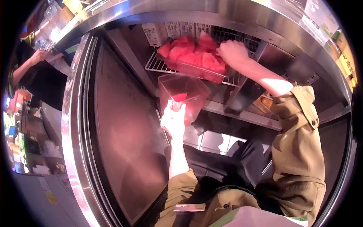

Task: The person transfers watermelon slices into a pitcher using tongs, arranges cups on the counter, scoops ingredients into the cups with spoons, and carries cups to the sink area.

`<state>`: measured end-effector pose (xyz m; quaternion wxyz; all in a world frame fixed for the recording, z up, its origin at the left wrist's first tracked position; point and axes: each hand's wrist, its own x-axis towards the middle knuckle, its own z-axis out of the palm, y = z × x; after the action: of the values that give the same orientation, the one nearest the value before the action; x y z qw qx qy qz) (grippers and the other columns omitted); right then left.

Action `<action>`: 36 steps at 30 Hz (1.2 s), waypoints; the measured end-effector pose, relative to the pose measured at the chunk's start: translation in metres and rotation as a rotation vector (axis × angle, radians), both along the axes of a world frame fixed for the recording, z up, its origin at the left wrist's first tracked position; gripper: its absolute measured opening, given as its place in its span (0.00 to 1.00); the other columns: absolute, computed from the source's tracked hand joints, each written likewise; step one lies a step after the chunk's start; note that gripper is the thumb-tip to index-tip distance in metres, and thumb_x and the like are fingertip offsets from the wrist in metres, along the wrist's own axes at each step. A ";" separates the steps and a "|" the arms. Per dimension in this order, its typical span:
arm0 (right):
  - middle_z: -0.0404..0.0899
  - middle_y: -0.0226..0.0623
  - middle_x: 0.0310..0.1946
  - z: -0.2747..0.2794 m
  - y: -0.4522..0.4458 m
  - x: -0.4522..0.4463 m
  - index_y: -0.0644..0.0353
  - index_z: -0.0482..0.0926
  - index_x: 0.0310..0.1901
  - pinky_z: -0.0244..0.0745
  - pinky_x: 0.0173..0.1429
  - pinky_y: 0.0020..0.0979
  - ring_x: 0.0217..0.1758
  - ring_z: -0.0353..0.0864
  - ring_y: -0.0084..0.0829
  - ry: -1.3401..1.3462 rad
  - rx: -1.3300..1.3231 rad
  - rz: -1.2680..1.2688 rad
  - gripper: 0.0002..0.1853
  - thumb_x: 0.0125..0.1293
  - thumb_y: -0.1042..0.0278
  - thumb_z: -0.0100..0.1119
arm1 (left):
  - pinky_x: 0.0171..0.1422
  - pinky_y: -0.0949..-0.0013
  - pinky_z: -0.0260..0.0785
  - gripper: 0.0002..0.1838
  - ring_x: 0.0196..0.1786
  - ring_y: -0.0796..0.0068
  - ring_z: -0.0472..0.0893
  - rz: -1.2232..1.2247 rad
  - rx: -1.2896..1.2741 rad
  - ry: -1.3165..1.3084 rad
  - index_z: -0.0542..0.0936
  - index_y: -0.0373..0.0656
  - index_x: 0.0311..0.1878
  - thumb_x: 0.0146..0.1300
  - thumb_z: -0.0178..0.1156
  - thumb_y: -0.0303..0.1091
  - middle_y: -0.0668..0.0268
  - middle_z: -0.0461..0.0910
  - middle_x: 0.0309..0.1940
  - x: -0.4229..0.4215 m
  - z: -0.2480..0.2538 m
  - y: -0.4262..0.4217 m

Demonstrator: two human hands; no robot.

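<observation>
My left hand point(174, 119) grips a clear square container point(196, 92) in front of the open fridge, with a red piece point(179, 97) showing inside it. On the wire shelf, a clear tray point(193, 70) is heaped with red watermelon chunks point(183, 51). My right hand point(231, 51) is at the tray's right side, its fingers curled against the watermelon at the edge of the heap. Whatever those fingers hold, if anything, is hidden.
White cartons point(187, 29) line the back of the wire shelf point(157, 65). The open fridge door point(124, 125) stands at the left. A steel counter edge point(189, 14) curves overhead. Another person's hand point(38, 56) shows at the far left.
</observation>
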<state>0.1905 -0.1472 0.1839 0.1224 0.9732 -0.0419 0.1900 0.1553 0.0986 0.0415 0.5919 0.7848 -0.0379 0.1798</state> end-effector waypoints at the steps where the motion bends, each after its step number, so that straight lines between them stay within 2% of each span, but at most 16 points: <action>1: 0.77 0.47 0.23 0.012 0.007 -0.012 0.65 0.77 0.27 0.73 0.34 0.40 0.29 0.78 0.44 -0.029 0.035 0.025 0.14 0.56 0.61 0.51 | 0.45 0.74 0.68 0.26 0.34 0.79 0.75 0.006 0.039 -0.054 0.74 0.32 0.48 0.43 0.69 0.27 0.59 0.80 0.34 -0.002 0.009 0.001; 2: 0.76 0.48 0.20 0.019 0.016 -0.024 0.66 0.76 0.26 0.73 0.33 0.40 0.26 0.77 0.47 -0.046 0.077 0.052 0.16 0.56 0.57 0.53 | 0.43 0.76 0.68 0.25 0.31 0.81 0.74 0.011 0.042 -0.110 0.74 0.32 0.48 0.44 0.69 0.27 0.62 0.79 0.31 0.002 0.002 0.002; 5: 0.74 0.50 0.17 0.031 0.034 -0.063 0.65 0.75 0.28 0.71 0.28 0.42 0.22 0.76 0.47 -0.078 0.165 0.191 0.16 0.58 0.57 0.52 | 0.39 0.79 0.68 0.25 0.28 0.85 0.73 -0.003 -0.076 -0.044 0.74 0.32 0.49 0.45 0.68 0.27 0.68 0.77 0.27 0.012 -0.008 -0.001; 6: 0.74 0.47 0.17 0.029 0.037 -0.066 0.64 0.74 0.27 0.71 0.28 0.41 0.22 0.76 0.45 0.045 0.160 0.225 0.16 0.57 0.56 0.53 | 0.38 0.80 0.68 0.25 0.28 0.86 0.72 -0.003 -0.138 -0.082 0.74 0.33 0.49 0.45 0.68 0.26 0.70 0.76 0.26 0.013 -0.007 -0.001; 7: 0.75 0.47 0.18 0.023 0.046 -0.068 0.64 0.73 0.26 0.71 0.29 0.41 0.23 0.77 0.44 0.109 0.184 0.253 0.16 0.57 0.56 0.53 | 0.30 0.78 0.67 0.27 0.20 0.86 0.71 -0.006 -0.261 -0.042 0.75 0.34 0.49 0.42 0.69 0.25 0.71 0.73 0.15 0.015 -0.001 -0.002; 10: 0.76 0.44 0.20 0.002 0.067 -0.061 0.64 0.74 0.25 0.72 0.30 0.39 0.24 0.77 0.41 0.261 0.155 0.423 0.17 0.56 0.56 0.54 | 0.30 0.78 0.68 0.28 0.21 0.85 0.72 -0.052 -0.188 -0.109 0.74 0.33 0.49 0.40 0.70 0.25 0.70 0.73 0.15 0.006 0.001 0.004; 11: 0.76 0.45 0.19 0.001 0.068 -0.058 0.65 0.74 0.24 0.72 0.30 0.38 0.24 0.77 0.41 0.297 0.194 0.455 0.17 0.56 0.56 0.54 | 0.39 0.77 0.70 0.25 0.31 0.82 0.75 -0.089 -0.043 -0.118 0.74 0.32 0.48 0.44 0.68 0.25 0.64 0.79 0.32 0.005 -0.015 0.018; 14: 0.75 0.45 0.18 0.019 0.062 -0.042 0.64 0.74 0.28 0.71 0.32 0.39 0.25 0.77 0.43 0.445 0.293 0.507 0.15 0.55 0.57 0.56 | 0.29 0.77 0.67 0.28 0.21 0.83 0.70 -0.073 -0.055 -0.276 0.74 0.30 0.46 0.38 0.71 0.25 0.70 0.72 0.17 -0.008 -0.006 0.038; 15: 0.75 0.45 0.21 0.022 0.059 -0.040 0.65 0.75 0.30 0.70 0.33 0.39 0.28 0.77 0.43 0.465 0.218 0.544 0.14 0.54 0.59 0.56 | 0.29 0.79 0.65 0.27 0.20 0.83 0.69 -0.079 -0.153 -0.233 0.75 0.31 0.45 0.37 0.71 0.25 0.70 0.71 0.19 -0.014 -0.004 0.043; 16: 0.76 0.42 0.23 0.021 0.057 -0.042 0.63 0.74 0.29 0.70 0.33 0.37 0.30 0.77 0.41 0.378 0.109 0.644 0.13 0.53 0.60 0.56 | 0.26 0.78 0.63 0.28 0.20 0.83 0.68 -0.070 0.003 -0.418 0.76 0.32 0.44 0.35 0.73 0.26 0.70 0.70 0.20 -0.011 -0.007 0.050; 18: 0.75 0.38 0.22 0.022 0.063 -0.050 0.62 0.74 0.26 0.69 0.31 0.34 0.28 0.77 0.37 0.377 -0.094 0.715 0.09 0.52 0.63 0.54 | 0.42 0.72 0.72 0.25 0.35 0.73 0.78 -0.112 0.188 -0.436 0.74 0.30 0.45 0.42 0.70 0.26 0.58 0.79 0.35 -0.019 -0.003 0.062; 21: 0.75 0.35 0.21 0.004 0.064 -0.057 0.61 0.74 0.24 0.68 0.30 0.32 0.27 0.77 0.32 0.306 -0.165 0.847 0.07 0.50 0.67 0.52 | 0.42 0.72 0.72 0.26 0.35 0.73 0.78 -0.116 0.133 -0.445 0.74 0.30 0.45 0.41 0.71 0.28 0.58 0.79 0.34 -0.026 0.005 0.061; 22: 0.75 0.34 0.21 0.001 0.071 -0.050 0.61 0.74 0.24 0.68 0.29 0.32 0.26 0.77 0.31 0.378 -0.172 0.839 0.06 0.48 0.68 0.51 | 0.42 0.72 0.72 0.26 0.34 0.73 0.78 -0.117 0.128 -0.450 0.74 0.30 0.45 0.41 0.71 0.28 0.58 0.79 0.34 -0.024 0.005 0.061; 24: 0.75 0.34 0.18 -0.009 0.079 -0.049 0.59 0.76 0.21 0.68 0.28 0.31 0.24 0.77 0.32 0.212 -0.088 0.987 0.06 0.46 0.68 0.52 | 0.41 0.73 0.71 0.27 0.32 0.75 0.78 -0.112 0.163 -0.476 0.74 0.29 0.45 0.40 0.72 0.28 0.59 0.79 0.33 -0.024 0.005 0.063; 30: 0.73 0.33 0.12 -0.037 0.103 -0.037 0.52 0.77 0.14 0.67 0.25 0.32 0.20 0.76 0.32 0.286 0.058 0.962 0.06 0.42 0.66 0.54 | 0.26 0.79 0.62 0.29 0.20 0.84 0.67 -0.109 0.239 -0.595 0.77 0.34 0.45 0.34 0.74 0.27 0.70 0.72 0.23 -0.018 0.011 0.053; 36: 0.70 0.34 0.10 -0.083 0.108 -0.016 0.52 0.69 0.22 0.65 0.21 0.35 0.14 0.72 0.36 0.203 0.137 0.996 0.06 0.49 0.62 0.50 | 0.27 0.80 0.63 0.31 0.22 0.85 0.67 -0.128 0.248 -0.535 0.76 0.34 0.47 0.33 0.74 0.23 0.71 0.71 0.23 -0.020 -0.001 0.043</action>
<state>0.1743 -0.0394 0.1013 -0.0436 0.8944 0.4267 0.1267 0.1354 0.1412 0.0403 0.4707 0.7719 -0.2637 0.3364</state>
